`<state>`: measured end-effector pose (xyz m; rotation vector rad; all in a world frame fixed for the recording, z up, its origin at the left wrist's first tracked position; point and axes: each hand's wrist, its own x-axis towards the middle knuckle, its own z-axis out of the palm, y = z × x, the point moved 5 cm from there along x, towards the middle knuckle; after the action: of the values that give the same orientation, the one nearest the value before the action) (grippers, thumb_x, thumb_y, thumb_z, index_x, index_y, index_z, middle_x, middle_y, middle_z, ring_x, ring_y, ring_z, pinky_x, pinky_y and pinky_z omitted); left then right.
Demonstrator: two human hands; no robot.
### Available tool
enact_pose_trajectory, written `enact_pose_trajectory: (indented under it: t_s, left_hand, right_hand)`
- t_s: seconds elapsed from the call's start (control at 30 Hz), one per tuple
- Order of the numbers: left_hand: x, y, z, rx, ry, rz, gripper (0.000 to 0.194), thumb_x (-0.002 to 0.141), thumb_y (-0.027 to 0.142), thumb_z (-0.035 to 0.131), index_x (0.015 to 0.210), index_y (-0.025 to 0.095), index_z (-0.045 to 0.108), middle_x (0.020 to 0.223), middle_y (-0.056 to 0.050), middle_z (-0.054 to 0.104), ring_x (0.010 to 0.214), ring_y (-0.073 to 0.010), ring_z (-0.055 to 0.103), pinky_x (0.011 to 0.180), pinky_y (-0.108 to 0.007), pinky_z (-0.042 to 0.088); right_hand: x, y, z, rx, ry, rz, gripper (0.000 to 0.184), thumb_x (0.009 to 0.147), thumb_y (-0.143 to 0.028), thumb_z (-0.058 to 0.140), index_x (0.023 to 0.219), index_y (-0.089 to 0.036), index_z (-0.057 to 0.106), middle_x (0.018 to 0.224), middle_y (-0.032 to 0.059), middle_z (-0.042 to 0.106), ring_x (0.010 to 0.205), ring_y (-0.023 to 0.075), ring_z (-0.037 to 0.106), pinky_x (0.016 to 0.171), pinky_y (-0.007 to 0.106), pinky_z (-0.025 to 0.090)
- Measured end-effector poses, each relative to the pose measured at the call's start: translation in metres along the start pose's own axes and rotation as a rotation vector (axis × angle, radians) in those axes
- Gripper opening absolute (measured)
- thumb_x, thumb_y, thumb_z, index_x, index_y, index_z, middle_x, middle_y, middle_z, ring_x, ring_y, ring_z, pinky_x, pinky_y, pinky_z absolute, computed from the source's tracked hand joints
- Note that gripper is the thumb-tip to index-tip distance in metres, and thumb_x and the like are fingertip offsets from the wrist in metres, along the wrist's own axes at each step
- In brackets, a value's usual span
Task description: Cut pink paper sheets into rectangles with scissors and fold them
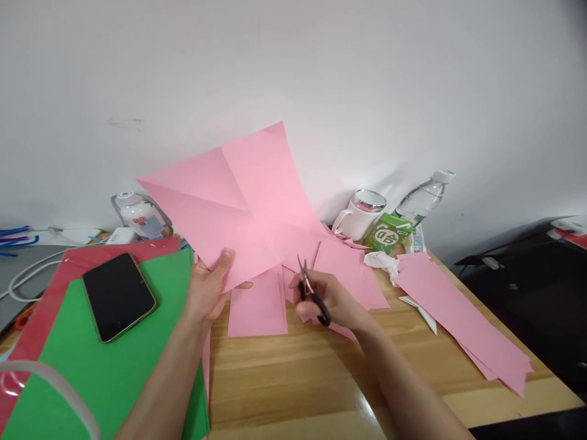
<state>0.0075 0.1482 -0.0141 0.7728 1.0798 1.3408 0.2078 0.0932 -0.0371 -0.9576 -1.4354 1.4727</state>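
Observation:
A large pink sheet of paper with crossing fold creases is raised off the table, tilted up before the wall. My left hand pinches its lower left edge, thumb on the front face and fingers behind. Black-handled scissors are in my right hand, blades pointing up and slightly apart, just below the sheet's lower right edge. Beneath the hands lie cut pink paper pieces on the wooden table. Part of these pieces is hidden by the raised sheet and my right hand.
Left, a black phone rests on green paper over a red packet. At the back right stand a white mug, a green box and a tilted water bottle. Pink strips lie along the right edge.

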Motion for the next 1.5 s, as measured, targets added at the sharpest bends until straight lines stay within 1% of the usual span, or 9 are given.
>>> enact_pose_trajectory:
  t_s: [0.13, 0.3, 0.43, 0.53, 0.7, 0.8, 0.9, 1.23, 1.5]
  left_hand:
    - [-0.001, 0.001, 0.000, -0.018, 0.004, -0.017, 0.030, 0.055, 0.033, 0.079, 0.077, 0.016, 0.067, 0.082, 0.001, 0.065, 0.062, -0.0106, 0.061, 0.046, -0.021, 0.057]
    - [-0.004, 0.000, 0.003, 0.001, -0.074, -0.052, 0.030, 0.055, 0.026, 0.080, 0.079, 0.015, 0.067, 0.084, -0.001, 0.066, 0.066, -0.0130, 0.061, 0.045, -0.023, 0.056]
    - [-0.005, -0.001, 0.003, 0.003, -0.061, -0.051, 0.034, 0.055, 0.023, 0.079, 0.085, 0.016, 0.066, 0.086, -0.002, 0.067, 0.069, -0.0144, 0.061, 0.046, -0.024, 0.056]
    - [-0.005, 0.000, 0.004, 0.010, -0.047, -0.029, 0.032, 0.056, 0.025, 0.079, 0.084, 0.016, 0.067, 0.083, -0.001, 0.067, 0.066, -0.0141, 0.061, 0.045, -0.024, 0.056]
    - [-0.006, 0.000, 0.005, 0.034, -0.064, 0.013, 0.029, 0.055, 0.025, 0.079, 0.081, 0.015, 0.068, 0.080, -0.002, 0.067, 0.061, -0.0133, 0.061, 0.042, -0.023, 0.054]
    - [-0.005, -0.003, 0.004, 0.052, -0.071, 0.030, 0.027, 0.056, 0.026, 0.078, 0.079, 0.015, 0.068, 0.078, -0.002, 0.067, 0.057, -0.0128, 0.060, 0.041, -0.024, 0.054]
    - [-0.005, -0.005, 0.005, 0.065, -0.079, 0.028, 0.024, 0.058, 0.026, 0.077, 0.078, 0.015, 0.069, 0.080, -0.003, 0.068, 0.057, -0.0140, 0.060, 0.039, -0.024, 0.054]
    - [-0.015, -0.003, 0.009, 0.153, -0.030, 0.025, 0.024, 0.058, 0.026, 0.076, 0.078, 0.016, 0.069, 0.078, -0.005, 0.070, 0.060, -0.0200, 0.064, 0.039, -0.028, 0.054]
    - [-0.015, -0.003, 0.010, 0.200, -0.037, 0.048, 0.022, 0.058, 0.028, 0.076, 0.075, 0.015, 0.070, 0.076, -0.004, 0.069, 0.059, -0.0193, 0.063, 0.040, -0.029, 0.056]
  right_hand:
    - [0.002, 0.010, 0.020, -0.029, -0.025, 0.069, 0.040, 0.058, -0.032, 0.080, 0.086, -0.017, 0.056, 0.074, -0.0009, 0.055, 0.064, 0.0109, 0.051, 0.059, 0.024, 0.041]
    - [0.002, 0.013, 0.026, 0.005, -0.044, 0.111, 0.039, 0.063, -0.030, 0.077, 0.092, -0.017, 0.055, 0.077, 0.0000, 0.056, 0.068, 0.0121, 0.053, 0.062, 0.025, 0.044]
    - [0.000, 0.012, 0.031, 0.046, -0.046, 0.156, 0.043, 0.060, -0.028, 0.079, 0.095, -0.018, 0.055, 0.081, 0.0014, 0.058, 0.071, 0.0133, 0.055, 0.064, 0.026, 0.045]
    - [0.000, 0.009, 0.035, 0.064, -0.027, 0.161, 0.046, 0.059, -0.027, 0.080, 0.097, -0.019, 0.055, 0.084, 0.0020, 0.058, 0.075, 0.0143, 0.056, 0.068, 0.028, 0.045]
    - [0.003, 0.005, 0.032, 0.102, 0.067, 0.069, 0.037, 0.066, -0.031, 0.074, 0.096, -0.019, 0.055, 0.083, 0.0022, 0.058, 0.073, 0.0131, 0.053, 0.068, 0.028, 0.043]
    - [0.003, 0.006, 0.028, 0.081, 0.083, 0.036, 0.033, 0.072, -0.034, 0.069, 0.099, -0.020, 0.056, 0.084, 0.0027, 0.058, 0.073, 0.0132, 0.053, 0.066, 0.027, 0.043]
    - [0.001, 0.008, 0.026, 0.073, 0.078, 0.025, 0.033, 0.073, -0.035, 0.068, 0.101, -0.020, 0.058, 0.083, 0.0026, 0.058, 0.074, 0.0139, 0.053, 0.066, 0.027, 0.043]
    - [-0.007, 0.013, 0.027, 0.214, 0.080, 0.089, 0.035, 0.072, -0.033, 0.070, 0.103, -0.022, 0.058, 0.087, 0.0026, 0.056, 0.076, 0.0137, 0.052, 0.069, 0.028, 0.043]
    - [-0.008, 0.015, 0.027, 0.216, 0.086, 0.121, 0.038, 0.071, -0.035, 0.071, 0.104, -0.022, 0.057, 0.087, 0.0033, 0.055, 0.079, 0.0153, 0.053, 0.071, 0.029, 0.043]
